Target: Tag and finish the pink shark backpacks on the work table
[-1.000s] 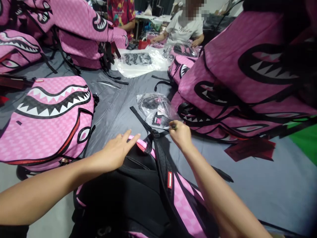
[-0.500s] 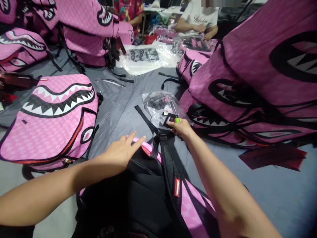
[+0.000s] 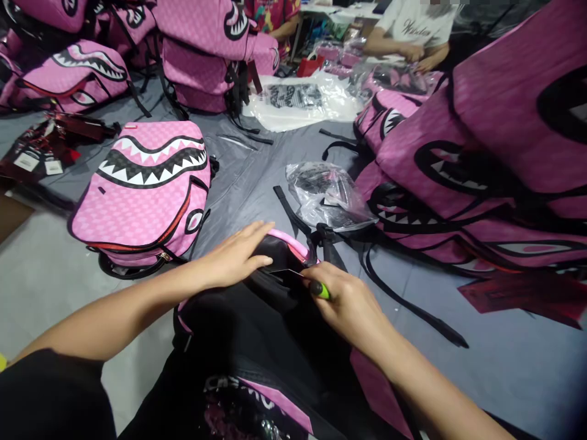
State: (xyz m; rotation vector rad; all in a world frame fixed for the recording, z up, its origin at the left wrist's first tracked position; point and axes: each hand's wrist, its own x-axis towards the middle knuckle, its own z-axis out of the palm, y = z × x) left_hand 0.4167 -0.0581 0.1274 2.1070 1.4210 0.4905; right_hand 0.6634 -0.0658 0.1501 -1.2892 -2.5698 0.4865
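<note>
Dial: centred between the hands, 12 o'clock away from the wearer.
Stage: part-way, as I judge it. The pack (image 3: 257,321) lies black side up with its far end between the hands, and a thin, pale-edged piece, probably a card (image 3: 287,273), is at that end.
Not yet done: the card is not let go. Whether its tip is inside the pack or only against it, I cannot tell. The strap tails lie loose.
Pack: from the centre down to 6 o'clock, the near end lost in shadow. Its long axis runs roughly 6 to 12, leaning toward 7 to 1; the end with the pink rim (image 3: 290,240) points away from the wearer.
Card: seen nearly edge-on; the visible edge lies about 9 to 3, reaching toward 9 from the fingertips.
Left hand (image 3: 235,258): at 9, laid on the pack by the rim, fingers straight and together, thumb apart, gripping nothing.
Right hand (image 3: 351,300): at 3, fingers curled tight round a green piece (image 3: 324,291) with a black end; the card sticks out at the same fingertips.
Strap tails: one (image 3: 288,208) points to 11, the other (image 3: 431,321) to 4; the buckle (image 3: 324,232) is at 1.
Around: clear bag (image 3: 321,195) at 1, another pack (image 3: 137,214) at 10, pile (image 3: 504,110) at 2, red tag (image 3: 527,296) at 3.
Far side: white bag (image 3: 263,113) at 12, a person in a white shirt (image 3: 408,36) at 1.
</note>
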